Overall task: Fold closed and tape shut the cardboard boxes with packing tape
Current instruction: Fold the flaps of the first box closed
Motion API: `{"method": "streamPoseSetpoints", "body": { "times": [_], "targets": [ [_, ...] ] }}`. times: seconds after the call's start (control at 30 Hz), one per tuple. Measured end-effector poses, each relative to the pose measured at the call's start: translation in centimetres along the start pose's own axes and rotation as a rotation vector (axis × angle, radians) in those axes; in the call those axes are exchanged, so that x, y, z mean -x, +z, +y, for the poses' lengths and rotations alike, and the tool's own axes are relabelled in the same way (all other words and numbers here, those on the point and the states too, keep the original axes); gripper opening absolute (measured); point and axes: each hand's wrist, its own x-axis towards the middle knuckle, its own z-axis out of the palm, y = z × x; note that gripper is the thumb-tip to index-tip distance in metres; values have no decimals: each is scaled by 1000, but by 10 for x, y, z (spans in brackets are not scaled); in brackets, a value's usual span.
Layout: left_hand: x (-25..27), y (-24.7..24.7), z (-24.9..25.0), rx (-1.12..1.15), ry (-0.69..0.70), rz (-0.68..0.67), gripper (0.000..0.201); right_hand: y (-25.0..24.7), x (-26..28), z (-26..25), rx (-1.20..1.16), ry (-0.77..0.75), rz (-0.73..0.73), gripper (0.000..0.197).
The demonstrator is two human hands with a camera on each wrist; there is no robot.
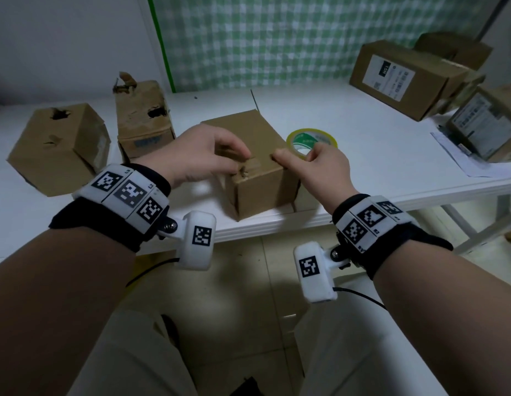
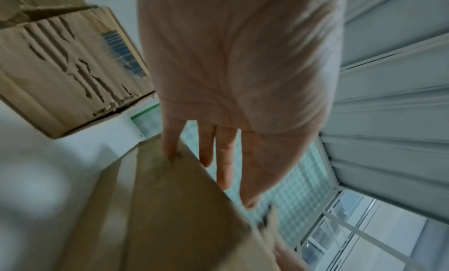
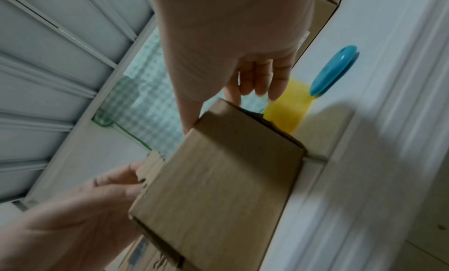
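A small brown cardboard box (image 1: 263,190) stands near the front edge of the white table (image 1: 363,130), its top flaps folded down. There is a torn spot at its front top edge. My left hand (image 1: 237,158) reaches over the top, and one fingertip (image 2: 170,150) presses on the box (image 2: 170,208) while the other fingers stretch past it. My right hand (image 1: 294,158) has its thumb (image 3: 192,119) on the box's top right edge (image 3: 218,179) and its index finger behind that edge. A yellow-green roll of packing tape (image 1: 311,137) lies just behind the right hand, untouched.
Two torn boxes (image 1: 60,147) (image 1: 143,118) stand at the left. Labelled boxes (image 1: 403,78) (image 1: 488,127) are stacked at the right, over a paper sheet (image 1: 460,161). A blue tool (image 3: 332,71) lies by the tape. A checked cloth hangs behind the table.
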Motion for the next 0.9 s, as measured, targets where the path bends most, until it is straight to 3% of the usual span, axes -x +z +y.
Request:
{"method": "streamPoseSetpoints", "body": {
  "times": [0.07,0.17,0.33,0.57,0.9],
  "targets": [
    [1,1,2,20,-11,-25,26,4,2,-3,9,-49,35,49],
    [2,1,1,5,-13,-44,23,9,2,-10,-48,-183,64,23],
    [4,-2,-1,-174,26,-104,23,12,6,-35,-68,-314,-301,10],
    [3,-6,-2,-251,62,-201,20,16,4,-43,7,-347,-394,28],
    [7,-6,-14,-57,77,-70,11,11,4,-55,112,-288,-430,20]
  ]
}}
